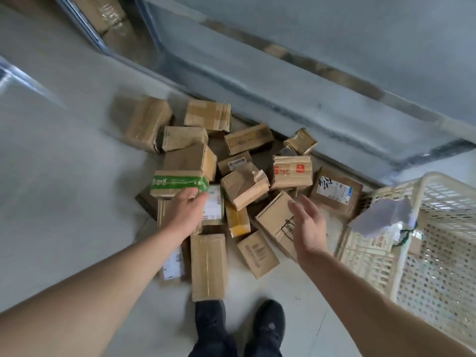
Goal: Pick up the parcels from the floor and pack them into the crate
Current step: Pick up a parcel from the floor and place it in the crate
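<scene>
- The fingers [193,195] of your left hand [189,211] are curled on the near edge of the parcel with green tape [184,173] and grip it at the top of the heap.
- The fingers [302,204] of your right hand [307,228] are straight and apart; this hand holds nothing and hovers over a plain brown parcel [277,217].
- The pile of parcels [244,181] lies on the floor [64,189], against the grey wall base [296,104].
- A parcel with red marks [292,171] is in the middle of the pile, and a parcel with a white label [336,189] lies just beside the crate.
- The cream crate [412,253] stands to your right, near the pile; a crumpled white paper [381,217] hangs at its rim.
- Your two dark shoes [269,320] stand on the floor just before the pile.
</scene>
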The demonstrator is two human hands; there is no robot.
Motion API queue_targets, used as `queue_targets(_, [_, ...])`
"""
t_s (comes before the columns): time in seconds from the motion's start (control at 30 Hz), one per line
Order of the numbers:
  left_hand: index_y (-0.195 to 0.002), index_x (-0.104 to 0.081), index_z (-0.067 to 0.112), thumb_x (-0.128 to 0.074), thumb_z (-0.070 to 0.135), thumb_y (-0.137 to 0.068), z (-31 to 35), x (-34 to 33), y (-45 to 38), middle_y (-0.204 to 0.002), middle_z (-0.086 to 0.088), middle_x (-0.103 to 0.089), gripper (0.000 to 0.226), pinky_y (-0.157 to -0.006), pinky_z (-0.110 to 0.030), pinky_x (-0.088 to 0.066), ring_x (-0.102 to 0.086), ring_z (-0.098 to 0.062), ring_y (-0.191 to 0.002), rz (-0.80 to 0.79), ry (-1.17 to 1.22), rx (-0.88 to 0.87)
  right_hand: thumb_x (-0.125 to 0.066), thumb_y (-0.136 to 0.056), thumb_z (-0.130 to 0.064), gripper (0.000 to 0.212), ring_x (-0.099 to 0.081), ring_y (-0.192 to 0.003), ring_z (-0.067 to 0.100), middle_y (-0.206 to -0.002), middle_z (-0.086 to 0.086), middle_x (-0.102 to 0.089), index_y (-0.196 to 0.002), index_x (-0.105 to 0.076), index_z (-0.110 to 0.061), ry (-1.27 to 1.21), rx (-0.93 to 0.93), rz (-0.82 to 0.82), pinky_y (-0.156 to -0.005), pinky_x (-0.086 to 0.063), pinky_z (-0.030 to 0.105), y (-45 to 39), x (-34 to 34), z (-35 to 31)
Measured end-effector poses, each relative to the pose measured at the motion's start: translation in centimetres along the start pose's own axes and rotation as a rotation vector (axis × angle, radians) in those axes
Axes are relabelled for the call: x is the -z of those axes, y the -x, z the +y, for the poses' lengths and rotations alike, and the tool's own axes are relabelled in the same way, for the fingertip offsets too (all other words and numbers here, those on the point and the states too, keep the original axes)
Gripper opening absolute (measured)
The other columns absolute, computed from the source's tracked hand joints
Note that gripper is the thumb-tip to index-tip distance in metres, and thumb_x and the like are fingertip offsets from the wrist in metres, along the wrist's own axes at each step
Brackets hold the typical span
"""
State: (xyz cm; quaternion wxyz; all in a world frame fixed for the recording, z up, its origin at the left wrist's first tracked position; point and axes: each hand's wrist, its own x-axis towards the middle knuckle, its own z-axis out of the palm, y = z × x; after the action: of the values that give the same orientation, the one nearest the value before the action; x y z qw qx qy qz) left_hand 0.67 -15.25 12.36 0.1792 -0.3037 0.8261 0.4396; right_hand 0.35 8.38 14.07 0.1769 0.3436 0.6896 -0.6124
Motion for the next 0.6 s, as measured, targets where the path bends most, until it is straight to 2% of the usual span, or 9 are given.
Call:
queue_targets(0.07, [-0.119,-0.066,0.015,-0.051,0.041,-0.099,-2.7,0.3,-2.4,-0.12,-0.004,-0.067,0.036,-0.069,-0.022,-0.04,-0.058,-0.018,-0.096,0.05,-0.044,0.023,-0.062,-0.098,-0.028,0.054,-0.047,-0.119,0.013,-0.139,0.0,-0.056,-0.15,-0.049,-0.018,0.059,-0.009,-0.054,-0.104,-0.035,0.032,-2.0,-1.8,1.5])
queue_targets(0.17, [-0.133,-0.058,0.014,-0.047,0.045,-0.1,-6.7,0.5,-6.5,-0.124,0.0,-0.062,0.047,-0.07,-0.025,-0.039,-0.056,-0.019,-0.096,0.091,-0.089,0.118,-0.061,-0.098,-0.036,0.056,-0.048,-0.12,0.013,-0.142,-0.005,-0.054,-0.15,-0.049,-0.02,0.174,-0.025,-0.155,-0.103,-0.035,0.034,-5.4,-5.0,4.0])
queue_targets(0.27, [-0.134,-0.056,0.009,-0.047,0.049,-0.099,-10.0,1.0,-10.5,-0.129,-0.013,-0.062,0.054,-0.084,-0.035,-0.047,-0.061,-0.029,-0.106,0.182,-0.092,0.166,-0.063,-0.086,-0.052,0.069,-0.05,-0.132,0.021,-0.148,-0.001,-0.054,-0.148,-0.051,-0.026,0.23,-0.087,-0.273,-0.115,-0.039,0.044,-8.2,-9.3,6.2])
queue_targets(0.33, [-0.135,-0.053,0.006,-0.049,0.052,-0.097,-11.9,1.9,-13.4,-0.133,-0.018,-0.059,0.06,-0.097,-0.043,-0.048,-0.058,-0.036,-0.117,0.233,-0.09,0.202,-0.062,-0.079,-0.058,0.073,-0.052,-0.132,0.023,-0.145,-0.002,-0.057,-0.144,-0.055,-0.027,0.244,-0.118,-0.319,-0.111,-0.043,0.043,-10.1,-12.7,7.6])
queue_targets(0.4, [-0.133,-0.053,0.009,-0.049,0.06,-0.091,-13.7,2.8,-16.1,-0.132,-0.017,-0.059,0.066,-0.099,-0.047,-0.047,-0.057,-0.038,-0.117,0.266,-0.091,0.247,-0.063,-0.087,-0.052,0.059,-0.057,-0.124,0.022,-0.135,-0.001,-0.063,-0.139,-0.059,-0.024,0.247,-0.12,-0.396,-0.099,-0.046,0.034,-11.6,-16.0,8.5])
queue_targets(0.5, [-0.133,-0.048,0.011,-0.044,0.062,-0.093,-15.9,3.7,-19.7,-0.131,-0.017,-0.057,0.065,-0.096,-0.045,-0.047,-0.056,-0.038,-0.114,0.271,-0.084,0.308,-0.06,-0.093,-0.05,0.045,-0.052,-0.121,0.019,-0.123,-0.009,-0.062,-0.131,-0.062,-0.027,0.263,-0.114,-0.493,-0.103,-0.04,0.039,-13.4,-20.4,9.8])
queue_targets(0.6, [-0.135,-0.048,0.013,-0.041,0.064,-0.095,-17.8,3.9,-22.1,-0.128,-0.015,-0.058,0.065,-0.089,-0.04,-0.043,-0.056,-0.034,-0.112,0.232,0.012,0.338,-0.054,-0.101,-0.043,0.046,-0.049,-0.109,0.011,-0.117,-0.012,-0.056,-0.143,-0.053,-0.027,0.221,-0.119,-0.551,-0.101,-0.034,0.037,-14.9,-23.3,10.8])
